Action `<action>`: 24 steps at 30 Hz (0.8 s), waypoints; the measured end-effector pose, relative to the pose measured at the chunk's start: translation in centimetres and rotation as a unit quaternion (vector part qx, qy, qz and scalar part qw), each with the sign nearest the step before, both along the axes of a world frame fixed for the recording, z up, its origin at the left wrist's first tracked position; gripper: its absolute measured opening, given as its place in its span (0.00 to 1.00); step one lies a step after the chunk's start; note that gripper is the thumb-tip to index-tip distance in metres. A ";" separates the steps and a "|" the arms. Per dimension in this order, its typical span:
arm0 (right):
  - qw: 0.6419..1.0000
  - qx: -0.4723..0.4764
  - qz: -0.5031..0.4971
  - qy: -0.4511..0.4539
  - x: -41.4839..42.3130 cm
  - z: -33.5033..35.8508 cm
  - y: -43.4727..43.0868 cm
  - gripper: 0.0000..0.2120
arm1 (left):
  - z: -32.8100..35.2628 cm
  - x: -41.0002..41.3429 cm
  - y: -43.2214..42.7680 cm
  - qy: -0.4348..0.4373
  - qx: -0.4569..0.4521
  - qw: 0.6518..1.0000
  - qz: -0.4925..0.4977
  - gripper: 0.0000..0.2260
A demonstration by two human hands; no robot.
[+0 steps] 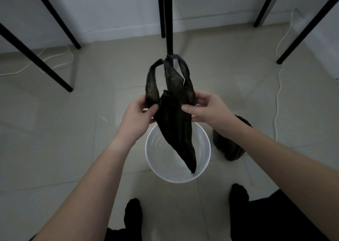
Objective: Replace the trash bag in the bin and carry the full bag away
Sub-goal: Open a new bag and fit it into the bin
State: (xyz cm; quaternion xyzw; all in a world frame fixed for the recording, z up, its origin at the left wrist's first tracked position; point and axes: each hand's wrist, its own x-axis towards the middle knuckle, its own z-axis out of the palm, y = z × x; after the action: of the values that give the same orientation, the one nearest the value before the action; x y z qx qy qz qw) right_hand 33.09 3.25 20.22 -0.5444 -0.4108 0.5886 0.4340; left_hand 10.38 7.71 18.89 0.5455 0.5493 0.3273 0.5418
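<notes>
Pale floor tiles (55, 139) are seen from above, bounded at the far side by a white wall (113, 7).

An empty black trash bag (174, 119) is held up between both hands above a white round bin (152, 160). The left hand (139, 110) is closed on the bag's left edge, the film pinched between thumb and curled fingers. The right hand (207, 108) is closed on the right edge in the same way, with the thumb laid across the front of the plastic. Two loop handles are raised above the hands, and the unopened body of the bag is hung down in a narrow point over the bin's mouth. Whether its tip touches the inside of the bin cannot be told.

The bin is set on the tiles directly below the hands. No liner is fitted in it, and its white inner wall is shown bare. A full black bag (231, 149) is stood on the floor just beside the bin, on the person's right, partly covered by the right forearm.

Two feet in black socks (133, 215) are placed at the near side of the bin. Black table legs (168, 20) are planted on the tiles beyond it, and a white cable (278, 86) is trailed along the floor at the right.
</notes>
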 end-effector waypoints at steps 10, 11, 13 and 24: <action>0.981 -0.021 0.068 -0.180 4.9 0.5 0.0 0.11 | -0.3 -3.7 0.9 0.044 -0.008 0.995 0.084 0.28; 0.982 -0.026 0.069 -0.174 4.9 0.6 -0.1 0.11 | -0.3 -3.7 0.8 0.033 -0.017 0.996 0.080 0.29; 0.984 -0.031 0.070 -0.158 4.8 0.7 -0.5 0.10 | -0.2 -3.5 0.7 -0.020 -0.039 0.997 0.065 0.27; 0.951 0.003 0.104 -0.292 6.0 0.5 0.2 0.09 | 0.9 -3.0 1.5 -0.329 -0.184 0.913 0.157 0.14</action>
State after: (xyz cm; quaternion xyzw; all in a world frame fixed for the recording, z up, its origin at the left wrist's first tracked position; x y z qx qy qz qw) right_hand 39.12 3.41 20.75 -0.6459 -0.5754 0.4444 0.2329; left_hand 7.36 9.16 19.81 0.2045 0.4694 0.4626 0.7237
